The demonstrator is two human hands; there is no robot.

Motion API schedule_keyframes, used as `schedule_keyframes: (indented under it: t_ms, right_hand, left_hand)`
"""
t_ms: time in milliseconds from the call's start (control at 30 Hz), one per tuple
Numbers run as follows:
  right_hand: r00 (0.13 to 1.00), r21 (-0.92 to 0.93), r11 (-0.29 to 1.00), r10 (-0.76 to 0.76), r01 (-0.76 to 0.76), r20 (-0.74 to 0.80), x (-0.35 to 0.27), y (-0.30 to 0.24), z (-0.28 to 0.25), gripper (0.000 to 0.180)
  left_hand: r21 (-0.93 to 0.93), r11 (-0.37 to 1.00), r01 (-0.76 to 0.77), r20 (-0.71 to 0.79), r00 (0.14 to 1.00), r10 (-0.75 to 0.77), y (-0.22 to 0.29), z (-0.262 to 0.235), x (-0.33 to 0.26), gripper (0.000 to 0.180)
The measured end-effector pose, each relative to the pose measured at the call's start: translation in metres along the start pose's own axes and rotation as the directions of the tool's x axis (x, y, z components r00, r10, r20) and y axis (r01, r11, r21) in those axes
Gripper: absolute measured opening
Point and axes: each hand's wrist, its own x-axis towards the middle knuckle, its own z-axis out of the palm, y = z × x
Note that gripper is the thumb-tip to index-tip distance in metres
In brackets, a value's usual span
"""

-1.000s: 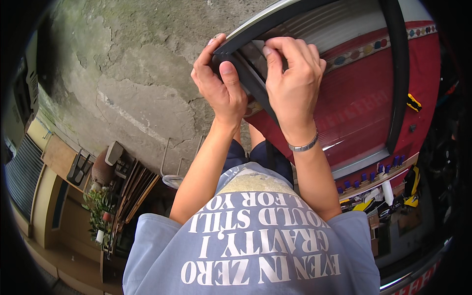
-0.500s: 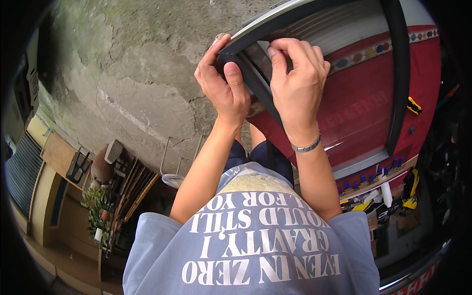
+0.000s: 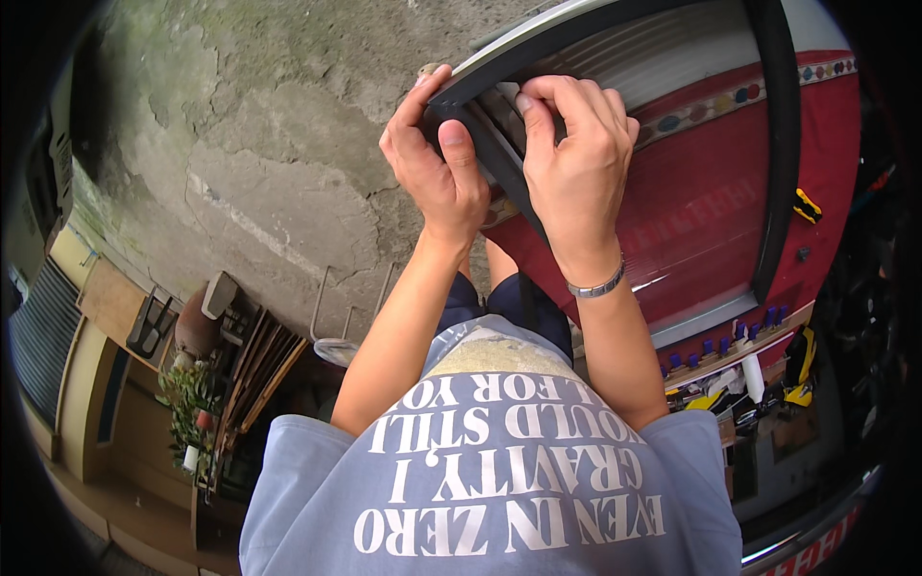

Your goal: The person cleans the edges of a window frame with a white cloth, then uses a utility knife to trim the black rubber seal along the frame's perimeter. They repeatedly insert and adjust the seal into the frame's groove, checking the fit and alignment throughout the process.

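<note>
A glazed panel with a dark frame (image 3: pixel 780 144) stretches over a red cloth (image 3: pixel 828 182) on the right. My left hand (image 3: pixel 437 178) grips the frame's near-left corner, fingers around the outer edge and thumb on the inner side. Just inside that corner, my right hand (image 3: pixel 581 173) is closed, thumb and index finger pinched on a small pale thin piece (image 3: pixel 507 91). Most of that piece is hidden by the fingers, so its kind is unclear. A metal watch band (image 3: pixel 597 285) circles my right wrist.
On the cloth at the right lies a yellow-and-black tool (image 3: pixel 808 206). Below the panel, a wooden rack (image 3: pixel 672 379) carries several blue-topped items. Cracked concrete floor (image 3: pixel 259 144) fills the upper left. Stacked boards (image 3: pixel 259 374) and a leafy plant (image 3: pixel 187 408) stand at lower left.
My right hand has shifted slightly left, toward the corner, and the pale piece shows less between its fingertips and the frame. My left hand stays on the corner.
</note>
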Motion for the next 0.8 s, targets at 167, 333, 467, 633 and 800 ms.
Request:
schedule_keyframes:
  t_ms: [167, 333, 467, 633, 800]
  right_hand:
    - [1.000, -0.006, 1.000, -0.010, 0.010, 0.023, -0.0043, -0.0059, 0.0031, 0.005]
    - [1.000, -0.005, 1.000, -0.008, 0.008, 0.020, -0.0053, -0.0059, 0.0033, 0.004]
    - [1.000, -0.005, 1.000, -0.001, 0.001, 0.011, -0.0040, -0.0030, 0.0034, 0.005]
    - [1.000, 0.013, 1.000, 0.000, 0.000, 0.023, -0.0068, -0.0071, 0.0048, 0.005]
    - [1.000, 0.020, 1.000, 0.006, -0.006, -0.006, -0.0035, -0.0029, 0.0017, 0.005]
  left_hand:
    - [0.019, 1.000, -0.005, 0.008, 1.000, 0.004, -0.0004, -0.0013, 0.0000, 0.045]
    - [0.010, 1.000, 0.004, 0.000, 1.000, -0.004, 0.0015, 0.0004, -0.0005, 0.045]
    - [0.017, 1.000, -0.003, 0.001, 1.000, 0.003, 0.0010, -0.0011, -0.0003, 0.045]
    - [0.000, 1.000, -0.002, 0.000, 1.000, 0.002, -0.0005, -0.0005, -0.0003, 0.046]
    - [0.007, 1.000, 0.000, 0.002, 1.000, 0.000, -0.0002, 0.0000, -0.0001, 0.046]
